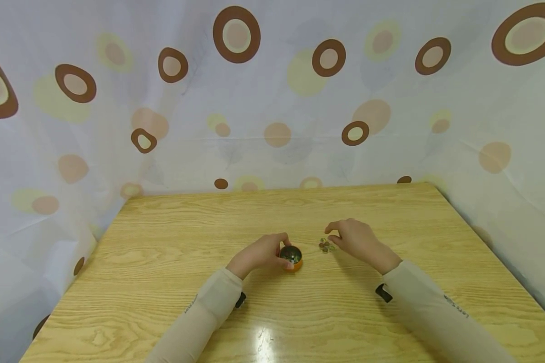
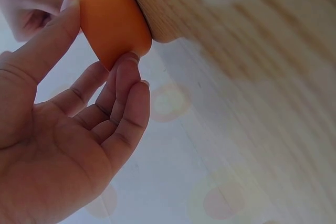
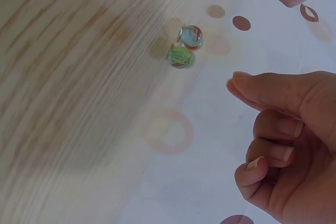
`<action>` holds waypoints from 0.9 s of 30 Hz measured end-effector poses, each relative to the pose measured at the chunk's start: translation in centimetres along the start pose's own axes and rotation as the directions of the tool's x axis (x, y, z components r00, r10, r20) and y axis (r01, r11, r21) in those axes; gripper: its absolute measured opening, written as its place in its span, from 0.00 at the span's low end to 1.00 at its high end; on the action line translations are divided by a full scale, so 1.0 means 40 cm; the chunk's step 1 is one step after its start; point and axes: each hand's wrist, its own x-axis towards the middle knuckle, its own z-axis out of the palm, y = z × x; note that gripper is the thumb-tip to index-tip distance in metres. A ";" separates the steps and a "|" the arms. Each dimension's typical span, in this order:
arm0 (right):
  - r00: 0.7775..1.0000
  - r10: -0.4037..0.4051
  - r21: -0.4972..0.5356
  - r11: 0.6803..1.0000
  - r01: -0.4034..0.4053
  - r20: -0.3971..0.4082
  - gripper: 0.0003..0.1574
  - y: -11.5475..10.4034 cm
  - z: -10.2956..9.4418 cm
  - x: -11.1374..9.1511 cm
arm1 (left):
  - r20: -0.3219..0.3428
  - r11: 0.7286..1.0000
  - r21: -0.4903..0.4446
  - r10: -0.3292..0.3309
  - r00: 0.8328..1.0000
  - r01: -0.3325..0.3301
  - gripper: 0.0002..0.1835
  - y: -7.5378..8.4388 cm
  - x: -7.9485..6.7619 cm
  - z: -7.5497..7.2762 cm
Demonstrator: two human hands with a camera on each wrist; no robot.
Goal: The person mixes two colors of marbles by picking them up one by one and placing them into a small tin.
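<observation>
A small round orange cup (image 1: 292, 266) with a dark inside stands on the wooden table, and glass marbles show in it. My left hand (image 1: 264, 253) grips its sides between thumb and fingers; the left wrist view shows the smooth orange wall of the cup (image 2: 116, 22) between them. To the right of the cup lies a loose cluster of several glass marbles (image 1: 325, 246). My right hand (image 1: 355, 239) hovers right beside that cluster, forefinger and thumb pointing toward it. In the right wrist view a green swirled marble (image 3: 180, 56) sits apart from the fingertips, and no object shows in the fingers.
The light wooden table (image 1: 172, 222) runs back to a white curtain (image 1: 254, 101) patterned with brown and pastel circles, which also hangs along both sides. Black straps (image 1: 383, 293) show at the wrists, below light sleeves.
</observation>
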 end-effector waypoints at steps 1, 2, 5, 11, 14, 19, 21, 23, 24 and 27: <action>1.000 0.001 -0.003 1.000 -0.001 -0.003 0.11 0.001 -0.001 0.000 | 0.000 1.000 -0.001 0.001 1.000 -0.001 0.24 0.001 0.000 -0.001; 1.000 0.000 -0.006 1.000 0.000 -0.004 0.11 0.002 -0.001 -0.001 | 0.001 1.000 0.000 0.002 1.000 -0.002 0.24 0.001 -0.001 -0.001; 1.000 0.001 -0.011 1.000 -0.001 0.003 0.10 0.003 -0.002 -0.003 | 0.003 1.000 -0.007 0.006 1.000 -0.006 0.24 0.003 -0.001 -0.003; 0.999 -0.005 -0.014 1.000 0.005 0.039 0.09 0.012 0.005 -0.009 | 0.004 1.000 -0.007 0.005 1.000 -0.005 0.24 0.004 -0.001 -0.003; 0.998 0.001 -0.019 1.000 0.000 0.058 0.09 0.014 0.008 -0.011 | 0.007 1.000 -0.010 0.001 1.000 -0.001 0.24 0.004 -0.001 -0.002; 0.997 0.009 -0.028 1.000 -0.006 0.080 0.09 0.015 0.013 -0.012 | 0.010 1.000 -0.006 0.001 1.000 -0.001 0.24 0.004 0.000 -0.001; 0.996 0.009 -0.036 0.999 -0.006 0.086 0.08 0.016 0.016 -0.012 | 0.009 1.000 -0.003 0.002 1.000 -0.002 0.24 0.004 0.001 -0.001; 0.996 0.008 -0.042 0.999 -0.005 0.092 0.07 0.018 0.019 -0.012 | 0.008 1.000 -0.003 0.003 1.000 -0.003 0.24 0.003 0.001 -0.001; 0.996 0.008 -0.045 0.999 -0.004 0.093 0.06 0.019 0.021 -0.012 | 0.009 1.000 -0.004 0.003 1.000 -0.003 0.24 0.003 0.001 -0.001; 0.995 0.013 -0.053 0.999 -0.008 0.097 0.06 0.021 0.024 -0.012 | 0.010 1.000 -0.005 0.001 1.000 -0.001 0.23 0.003 0.002 -0.001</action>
